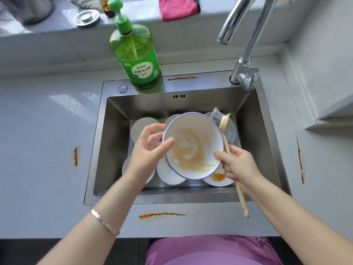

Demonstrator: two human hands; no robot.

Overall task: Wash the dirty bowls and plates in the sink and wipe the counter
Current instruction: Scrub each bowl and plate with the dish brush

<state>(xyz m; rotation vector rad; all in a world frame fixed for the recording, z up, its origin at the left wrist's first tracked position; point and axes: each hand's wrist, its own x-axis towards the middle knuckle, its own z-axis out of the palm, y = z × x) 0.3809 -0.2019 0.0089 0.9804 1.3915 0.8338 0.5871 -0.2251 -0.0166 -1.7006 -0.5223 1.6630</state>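
Centrally, above a steel sink [191, 199] set in a pale grey counter [47, 169]: a white bowl [193, 146] with a blue rim, tilted toward the camera, its inside smeared with yellow-brown sauce. Held up over several white plates on the sink floor, among them a back-left plate [143, 125], a front plate [168, 176] and a front-right plate [212, 181] with an orange smear.

Left hand [149, 148] at the bowl's left rim, thumb laid across the rim, fingers spread and loosely bent beside the outer wall; cannot tell whether touching it. Silver bracelet [104, 222] on that wrist.

Right hand [238, 165] at the bowl's right rim, thumb pressed onto the inner edge, remaining fingers curled round the pale handle of a dish brush [224, 122]. Grey bristle head up behind the bowl, toward the sink's back right; handle end down past the sink's front rim.

On the sink's back rim, left of middle, a green soap bottle [137, 56] with a pump top, upright. At the back right corner, a chrome faucet [245, 60], spout arched up and to the left.

Orange-brown marks: a left streak [75, 156] on the counter near the sink's left edge, a front streak [160, 215] along the counter's front edge, a right streak [299, 161] on the counter to the sink's right, a back streak [181, 79] on the sink's back rim.

Further back, on a raised ledge, a pink cloth [177, 8] and a round metal strainer [87, 18].
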